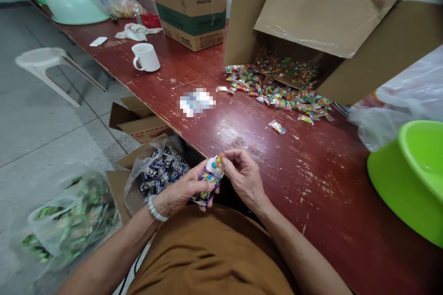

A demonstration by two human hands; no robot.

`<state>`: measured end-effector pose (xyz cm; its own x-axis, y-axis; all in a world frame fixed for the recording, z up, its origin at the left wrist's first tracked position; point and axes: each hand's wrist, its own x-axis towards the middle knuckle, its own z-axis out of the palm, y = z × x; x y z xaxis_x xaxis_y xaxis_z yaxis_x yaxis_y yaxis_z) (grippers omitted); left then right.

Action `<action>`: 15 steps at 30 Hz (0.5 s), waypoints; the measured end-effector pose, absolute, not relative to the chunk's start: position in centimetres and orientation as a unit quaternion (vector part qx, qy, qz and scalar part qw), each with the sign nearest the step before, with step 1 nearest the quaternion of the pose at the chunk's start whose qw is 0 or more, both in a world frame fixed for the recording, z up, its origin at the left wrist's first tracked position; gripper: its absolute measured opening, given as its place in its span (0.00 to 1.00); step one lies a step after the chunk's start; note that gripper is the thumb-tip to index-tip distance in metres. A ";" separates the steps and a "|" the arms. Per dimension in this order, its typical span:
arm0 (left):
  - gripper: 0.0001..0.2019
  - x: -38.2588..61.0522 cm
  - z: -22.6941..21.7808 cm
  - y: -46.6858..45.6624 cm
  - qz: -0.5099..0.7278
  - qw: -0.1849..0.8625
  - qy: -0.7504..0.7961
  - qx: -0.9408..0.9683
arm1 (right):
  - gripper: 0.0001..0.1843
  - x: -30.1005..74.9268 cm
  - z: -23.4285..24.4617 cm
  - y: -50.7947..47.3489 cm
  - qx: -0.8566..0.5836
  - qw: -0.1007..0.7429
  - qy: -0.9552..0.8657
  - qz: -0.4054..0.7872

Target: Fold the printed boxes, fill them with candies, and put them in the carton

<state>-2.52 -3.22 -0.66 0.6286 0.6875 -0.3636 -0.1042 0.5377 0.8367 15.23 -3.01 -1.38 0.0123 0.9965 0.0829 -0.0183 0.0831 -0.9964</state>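
Note:
My left hand is wrapped round a small white bottle-shaped container with a purple printed label, held at the table's near edge. My right hand pinches a small colourful candy at the container's open top. A pile of colourful wrapped candies spills from a tipped cardboard box further back on the red-brown table. One loose candy packet lies alone between the pile and my hands.
A green plastic basin sits at the right. A white mug, another cardboard box and pale green bowls stand further back. On the floor at the left are bags of filled containers and a white stool.

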 end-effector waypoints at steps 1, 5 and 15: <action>0.30 -2.4 -0.6 -3.3 0.249 0.800 0.358 0.412 | 0.08 15.4 -1.3 -3.1 -0.481 0.524 -0.528 0.464; 0.27 -2.0 -0.6 -3.3 0.261 0.799 0.355 0.409 | 0.05 15.8 -0.9 -3.4 -0.477 0.498 -0.617 0.379; 0.24 -0.9 -0.2 -2.5 0.308 0.805 0.406 0.302 | 0.23 16.3 -0.6 -3.1 -0.424 0.478 -0.417 0.646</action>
